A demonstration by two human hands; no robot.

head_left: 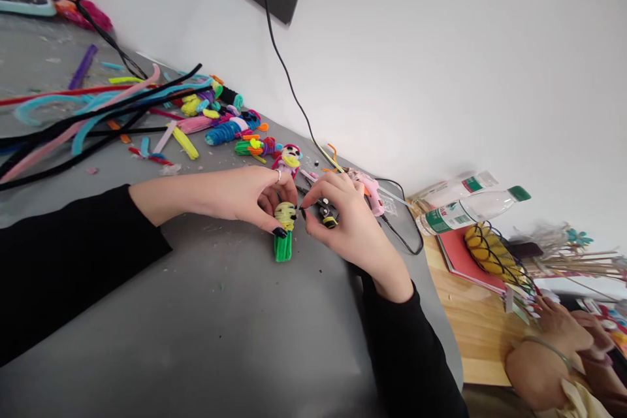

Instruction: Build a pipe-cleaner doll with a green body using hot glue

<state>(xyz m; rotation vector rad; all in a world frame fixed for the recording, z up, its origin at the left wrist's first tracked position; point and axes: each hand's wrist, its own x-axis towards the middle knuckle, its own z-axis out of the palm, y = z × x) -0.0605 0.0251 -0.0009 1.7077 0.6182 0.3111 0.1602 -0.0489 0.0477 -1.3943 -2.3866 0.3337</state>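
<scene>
My left hand [252, 192] grips a small pipe-cleaner figure [283, 247] with a yellow wound upper part and a green lower part, above the grey mat. Dark marks show on the yellow part. Close beside it, my right hand [350, 219] has thumb and forefinger nearly together in a pinch. Whatever is between those fingertips is too small to name. Partly behind my right hand lies a black-and-yellow handled tool [327, 214]. A pink glue gun [371, 192] lies just beyond that hand. Past my left hand rests a pink-and-white pipe-cleaner doll [290, 158].
Several finished pipe-cleaner figures [225, 131] and loose pipe cleaners [93, 111] cover the grey mat [235, 339] at the upper left. A black cable [284, 72] hangs from the wall socket. Plastic bottles [455, 214] lie to the right, near another person's hands [563, 323].
</scene>
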